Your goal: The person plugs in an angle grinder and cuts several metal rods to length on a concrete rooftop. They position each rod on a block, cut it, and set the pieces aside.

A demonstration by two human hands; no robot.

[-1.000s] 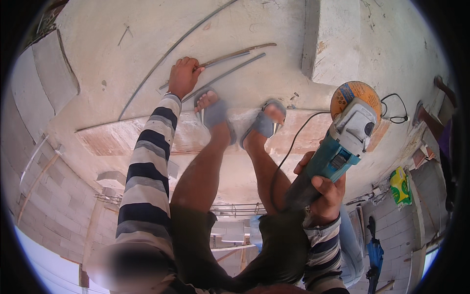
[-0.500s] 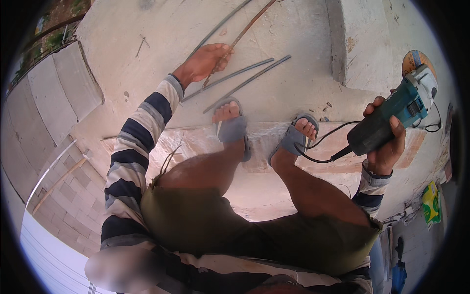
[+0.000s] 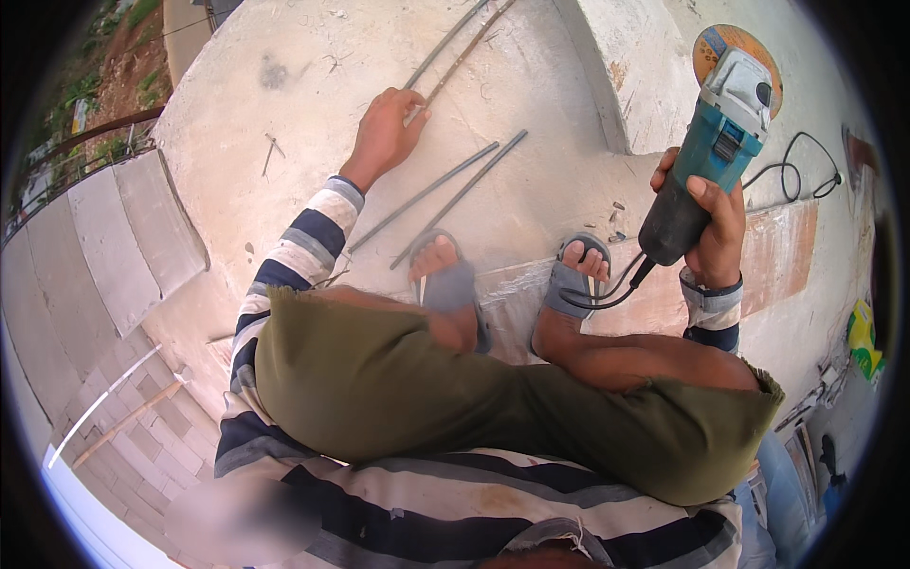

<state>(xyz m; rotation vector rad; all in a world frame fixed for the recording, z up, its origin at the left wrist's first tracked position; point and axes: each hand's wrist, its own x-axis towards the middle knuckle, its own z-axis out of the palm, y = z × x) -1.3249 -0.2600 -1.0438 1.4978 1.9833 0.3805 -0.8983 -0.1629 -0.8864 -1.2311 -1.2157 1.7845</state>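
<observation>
My left hand (image 3: pixel 387 133) is closed at the lower end of a rusty rod (image 3: pixel 464 52) lying on the pale concrete, beside a longer grey rod (image 3: pixel 444 43). Two short grey rods (image 3: pixel 455 204) lie between that hand and my sandalled feet. My right hand (image 3: pixel 711 218) grips a teal and black angle grinder (image 3: pixel 716 142) by its body, its orange disc (image 3: pixel 711 47) raised at the far end. The black cord (image 3: pixel 616 302) loops down from the grinder's tail past my right foot.
A raised concrete block (image 3: pixel 597 85) stands beyond the grinder. A pinkish board (image 3: pixel 777 256) lies under my feet. Grey panels (image 3: pixel 114 237) line the left, beside an edge above dirt and plants (image 3: pixel 123 76). A yellow-green bag (image 3: pixel 867 351) and debris sit at the right.
I have sunk into a deeper squat, my knees risen into view. The grinder went right, then up and back left. My left hand moved forward along with the rusty rod.
</observation>
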